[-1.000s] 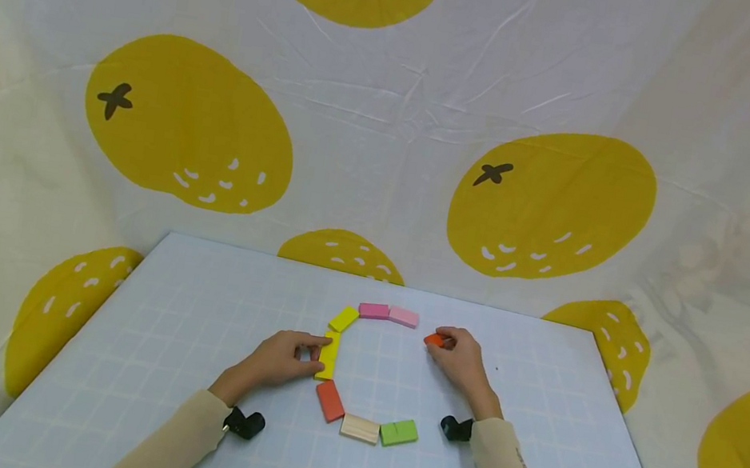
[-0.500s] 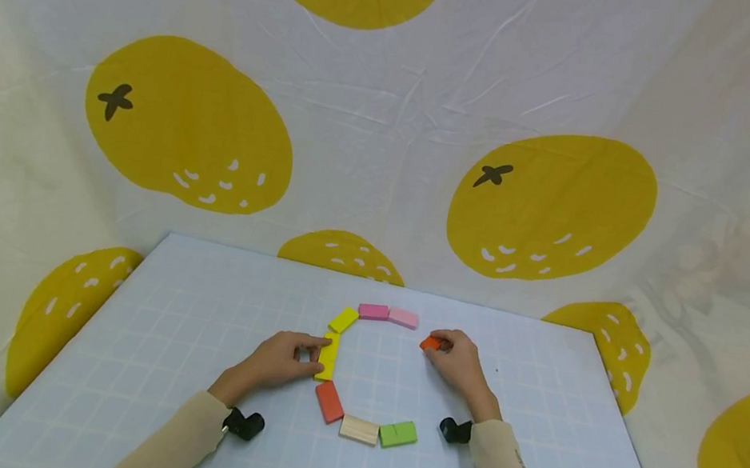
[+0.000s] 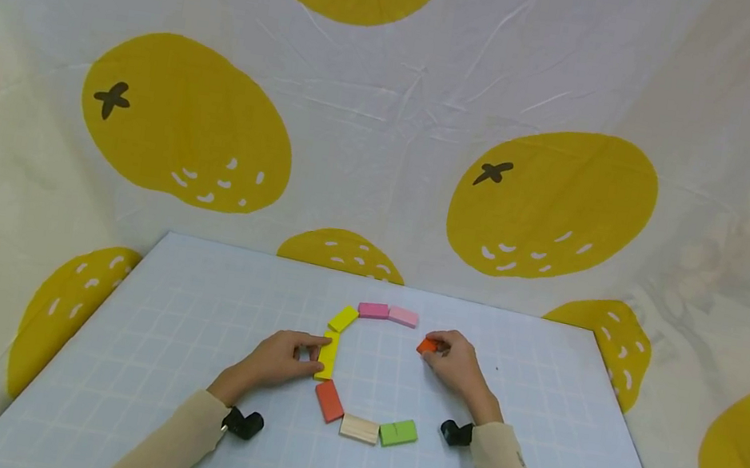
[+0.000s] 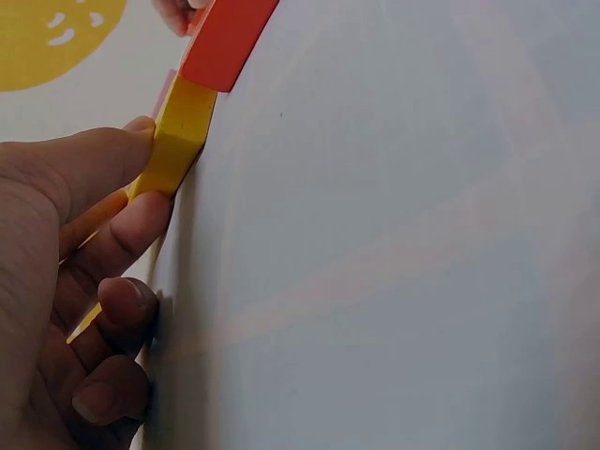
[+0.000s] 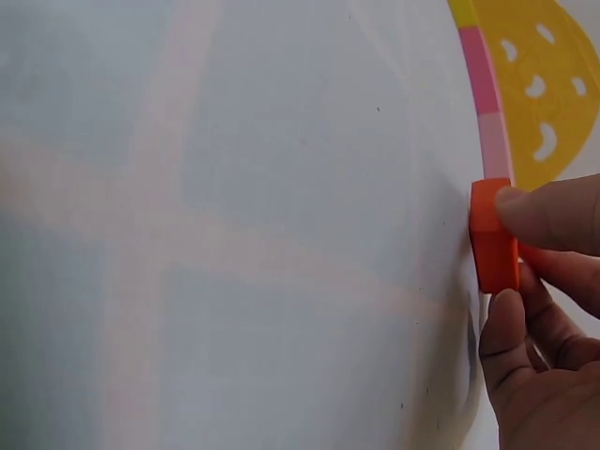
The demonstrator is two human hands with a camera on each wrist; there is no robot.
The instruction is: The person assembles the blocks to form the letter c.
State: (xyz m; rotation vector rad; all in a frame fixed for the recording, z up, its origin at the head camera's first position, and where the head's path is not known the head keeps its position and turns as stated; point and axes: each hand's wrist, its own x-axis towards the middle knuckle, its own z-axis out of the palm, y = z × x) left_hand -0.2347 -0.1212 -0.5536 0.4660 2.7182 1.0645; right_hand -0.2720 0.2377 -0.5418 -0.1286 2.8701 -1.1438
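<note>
Dominoes lie flat in an open ring on the table. My left hand is at the ring's left side, thumb and index finger on a yellow domino. In the left wrist view the same yellow domino abuts a red one. My right hand pinches an orange domino right of the ring's far end; its far part is hidden by fingers. In the right wrist view the thumb presses the orange domino from above, and a light pink domino appears beyond it.
A second yellow domino and a dark pink one continue the ring's far side. Its near side has a plain wooden domino and a green one. A fruit-print cloth hangs behind the table.
My right hand has shifted the orange domino slightly left and toward me. The left hand stays on the yellow domino.
</note>
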